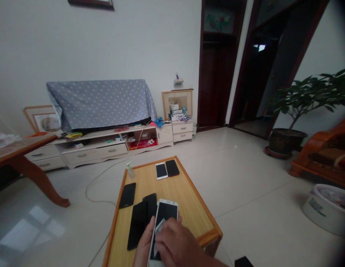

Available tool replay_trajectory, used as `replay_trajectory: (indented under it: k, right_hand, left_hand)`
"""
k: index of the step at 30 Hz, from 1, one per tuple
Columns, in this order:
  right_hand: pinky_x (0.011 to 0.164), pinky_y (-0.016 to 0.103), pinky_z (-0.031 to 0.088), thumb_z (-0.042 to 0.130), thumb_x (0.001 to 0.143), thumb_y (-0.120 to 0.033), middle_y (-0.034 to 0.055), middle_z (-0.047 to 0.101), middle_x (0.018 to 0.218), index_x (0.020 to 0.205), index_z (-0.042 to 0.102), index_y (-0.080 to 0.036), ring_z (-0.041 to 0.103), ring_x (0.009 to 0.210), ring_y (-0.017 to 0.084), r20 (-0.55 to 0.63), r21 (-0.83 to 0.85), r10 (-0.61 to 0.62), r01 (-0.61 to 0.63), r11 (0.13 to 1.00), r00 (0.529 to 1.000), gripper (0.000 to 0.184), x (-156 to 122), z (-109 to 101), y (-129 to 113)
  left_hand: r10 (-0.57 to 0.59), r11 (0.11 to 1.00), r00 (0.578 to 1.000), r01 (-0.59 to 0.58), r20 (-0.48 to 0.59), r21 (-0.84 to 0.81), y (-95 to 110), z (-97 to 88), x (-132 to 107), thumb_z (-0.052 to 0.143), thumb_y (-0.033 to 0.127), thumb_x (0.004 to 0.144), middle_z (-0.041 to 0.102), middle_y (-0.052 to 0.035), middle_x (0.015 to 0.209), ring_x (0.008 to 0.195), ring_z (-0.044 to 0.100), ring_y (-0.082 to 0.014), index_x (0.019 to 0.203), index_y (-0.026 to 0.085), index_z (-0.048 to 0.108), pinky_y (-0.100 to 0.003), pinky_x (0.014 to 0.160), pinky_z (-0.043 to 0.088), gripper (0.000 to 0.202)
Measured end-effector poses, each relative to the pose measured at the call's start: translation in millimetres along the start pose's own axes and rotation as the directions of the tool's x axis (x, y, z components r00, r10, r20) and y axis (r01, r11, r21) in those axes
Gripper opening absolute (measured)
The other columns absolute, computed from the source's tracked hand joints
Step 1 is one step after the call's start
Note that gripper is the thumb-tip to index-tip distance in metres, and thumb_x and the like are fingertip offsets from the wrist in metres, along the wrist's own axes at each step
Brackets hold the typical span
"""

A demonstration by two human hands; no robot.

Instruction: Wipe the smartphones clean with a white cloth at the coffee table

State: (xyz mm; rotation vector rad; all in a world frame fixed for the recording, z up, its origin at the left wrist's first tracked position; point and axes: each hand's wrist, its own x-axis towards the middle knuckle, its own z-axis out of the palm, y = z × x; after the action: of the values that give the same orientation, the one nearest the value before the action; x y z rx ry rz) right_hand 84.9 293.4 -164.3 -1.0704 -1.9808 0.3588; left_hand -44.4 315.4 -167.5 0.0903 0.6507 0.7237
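Note:
My left hand [144, 243] grips the left edge of a white-framed phone [166, 211] that lies at the near end of a small wooden table [189, 200]. My right hand [176, 243] rests on the phone's dark screen, fingers pinched on a small white cloth or wipe [159, 226]. Two black phones [140, 222] lie just left of it, partly overlapping. Another black phone [128, 194] lies further left. At the far end sit a white phone [161, 170] and a dark red phone [172, 167] side by side. A small spray bottle [130, 171] stands at the far left corner.
A long low TV cabinet [105, 146] with a grey dotted cover [100, 102] stands against the far wall. A wooden table [22, 148] is at left, a potted plant [289, 137] and wooden seat [325, 155] at right, a white tub [328, 207] nearby. A cable [100, 178] trails over the floor.

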Motion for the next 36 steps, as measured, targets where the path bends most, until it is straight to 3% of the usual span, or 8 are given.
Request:
replay_trajectory:
  k: [5,12,15,19,25,27,32,36]
  right_hand:
    - [0.078,0.033,0.048,0.049,0.097,-0.015,0.0054,0.059,0.095,0.095,0.061,-0.022,0.056,0.087,0.020,-0.173,0.027,0.180,-0.178,0.984,0.968,0.013,11,-27,11]
    - [0.070,0.032,0.048,0.052,0.095,-0.021,0.0051,0.060,0.088,0.087,0.061,-0.021,0.057,0.079,0.020,0.031,-0.019,-0.002,0.002,1.000,1.000,0.012,1,-1,-6]
    - [0.079,0.034,0.048,0.051,0.097,-0.017,0.0056,0.060,0.095,0.095,0.063,-0.021,0.058,0.088,0.021,-0.100,-0.011,0.111,-0.113,0.994,0.989,0.013,17,-16,5]
    - [0.082,0.034,0.047,0.051,0.097,-0.014,0.0055,0.058,0.095,0.095,0.063,-0.021,0.056,0.090,0.020,-0.236,0.012,0.226,-0.230,0.973,0.945,0.014,27,-32,19]
    - [0.076,0.033,0.046,0.050,0.097,-0.018,0.0059,0.059,0.095,0.094,0.063,-0.021,0.056,0.085,0.020,-0.034,-0.009,0.105,-0.105,0.994,0.994,0.013,8,-17,-5]
    - [0.078,0.033,0.045,0.050,0.097,-0.018,0.0061,0.060,0.096,0.095,0.064,-0.022,0.056,0.087,0.021,-0.067,-0.003,0.120,-0.120,0.993,0.991,0.014,9,-21,-3]
    - [0.078,0.033,0.045,0.056,0.096,-0.025,0.0054,0.061,0.092,0.090,0.065,-0.020,0.057,0.087,0.020,-0.342,0.272,0.379,-0.295,0.916,0.860,0.012,26,-43,24]
    - [0.066,0.028,0.044,0.064,0.091,-0.038,0.0013,0.061,0.081,0.087,0.064,-0.019,0.056,0.073,0.016,-0.178,0.715,0.634,-0.344,0.609,0.753,0.019,30,-48,27]
  left_hand:
    - [0.207,0.978,0.973,-0.208,-0.106,-0.001,-9,10.7,-1,0.059,0.033,0.094,0.079,-0.0091,0.085,0.081,0.075,-0.0217,0.111,0.011,0.072,-0.034,0.085,0.057,0.030]
    - [0.131,0.991,0.991,-0.131,-0.010,-0.036,-9,12.4,-4,0.061,0.036,0.092,0.079,-0.0107,0.088,0.097,0.074,-0.0262,0.113,0.010,0.072,-0.036,0.094,0.054,0.035]
    - [0.178,0.984,0.980,-0.179,-0.093,-0.002,-15,16.1,0,0.060,0.034,0.094,0.079,-0.0090,0.087,0.089,0.076,-0.0228,0.112,0.011,0.072,-0.036,0.093,0.055,0.032]
    - [0.200,0.980,0.978,-0.199,-0.059,0.028,-15,18.8,2,0.057,0.031,0.096,0.080,-0.0099,0.090,0.084,0.076,-0.0207,0.104,0.011,0.074,-0.035,0.095,0.055,0.028]
    - [0.209,0.978,0.972,-0.208,-0.104,0.023,-10,8.5,-2,0.061,0.028,0.093,0.080,-0.0073,0.086,0.089,0.076,-0.0227,0.097,0.013,0.076,-0.035,0.096,0.054,0.022]
    - [0.202,0.979,0.973,-0.201,-0.112,0.014,-11,7.7,-5,0.062,0.029,0.092,0.080,-0.0081,0.089,0.094,0.075,-0.0250,0.104,0.013,0.076,-0.037,0.097,0.054,0.024]
    - [0.163,0.987,0.984,-0.162,-0.066,0.021,-7,12.8,-10,0.061,0.031,0.093,0.079,-0.0119,0.101,0.103,0.073,-0.0294,0.128,0.012,0.065,-0.044,0.098,0.054,0.040]
    - [0.168,0.985,0.985,-0.167,-0.031,0.054,-2,15.1,-11,0.063,0.034,0.092,0.078,-0.0158,0.104,0.099,0.074,-0.0299,0.124,0.008,0.065,-0.043,0.094,0.056,0.042]
